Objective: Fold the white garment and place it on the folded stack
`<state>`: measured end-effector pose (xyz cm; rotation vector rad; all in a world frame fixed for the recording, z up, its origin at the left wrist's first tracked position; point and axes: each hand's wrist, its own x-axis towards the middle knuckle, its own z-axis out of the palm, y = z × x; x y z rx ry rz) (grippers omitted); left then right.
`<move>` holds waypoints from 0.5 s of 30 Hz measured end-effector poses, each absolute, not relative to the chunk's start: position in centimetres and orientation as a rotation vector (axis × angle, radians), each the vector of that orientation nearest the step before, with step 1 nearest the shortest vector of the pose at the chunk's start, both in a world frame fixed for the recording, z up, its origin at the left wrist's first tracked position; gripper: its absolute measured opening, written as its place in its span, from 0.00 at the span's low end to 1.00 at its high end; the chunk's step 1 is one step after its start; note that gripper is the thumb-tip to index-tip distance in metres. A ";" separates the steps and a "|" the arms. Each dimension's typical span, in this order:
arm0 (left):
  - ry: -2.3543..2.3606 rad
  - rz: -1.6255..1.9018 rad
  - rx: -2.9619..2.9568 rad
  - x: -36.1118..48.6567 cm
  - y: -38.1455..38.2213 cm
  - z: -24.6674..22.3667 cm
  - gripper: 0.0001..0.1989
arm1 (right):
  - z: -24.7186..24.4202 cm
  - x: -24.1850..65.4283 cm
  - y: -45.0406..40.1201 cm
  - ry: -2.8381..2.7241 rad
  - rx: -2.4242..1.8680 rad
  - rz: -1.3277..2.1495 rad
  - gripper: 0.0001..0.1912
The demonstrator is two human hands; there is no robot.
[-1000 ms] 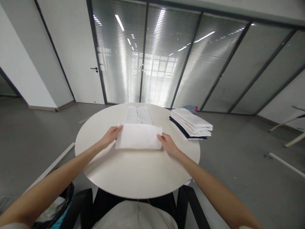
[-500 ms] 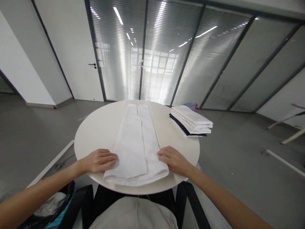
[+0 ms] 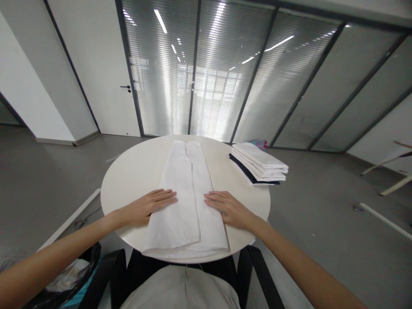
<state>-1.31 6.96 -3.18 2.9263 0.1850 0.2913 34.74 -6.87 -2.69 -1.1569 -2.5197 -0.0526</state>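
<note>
1. On the round surface, the white cloth lay lengthwise, its far end near the far rim and its near hem close to the rim by the person. A long split ran down between its two panels.

2. A second earlier, both hands had held the near portion up by its side edges, folded clear of the surface; now it was down and spread toward the person.

3. Since half a second ago, the left hand had moved up and inward from the lower side edge. It was open, its fingers extended and resting on the left panel, gripping nothing.

4. The right hand had shifted likewise and lay open across the right edge, fingertips on the cloth, with no pinch visible.

5. This seemed to mark a turn from handling the edges to pressing or smoothing the cloth flat. The near hem still looked uneven, with layers showing.

6. The pile of folded white cloths, with a dark layer low in it, sat unchanged near the right rim, well apart from the hands.
</note>
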 end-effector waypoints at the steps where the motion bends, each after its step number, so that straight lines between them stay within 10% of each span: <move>1: 0.169 0.262 2.926 -1.3 7.0 -3.2 0.35 | -2.8 34.7 -6.8 -2.532 -1.153 -0.032 0.29; 15: 0.612 0.540 2.146 -0.6 9.0 -2.7 0.28 | -2.8 33.5 -2.8 -1.827 -1.416 0.528 0.16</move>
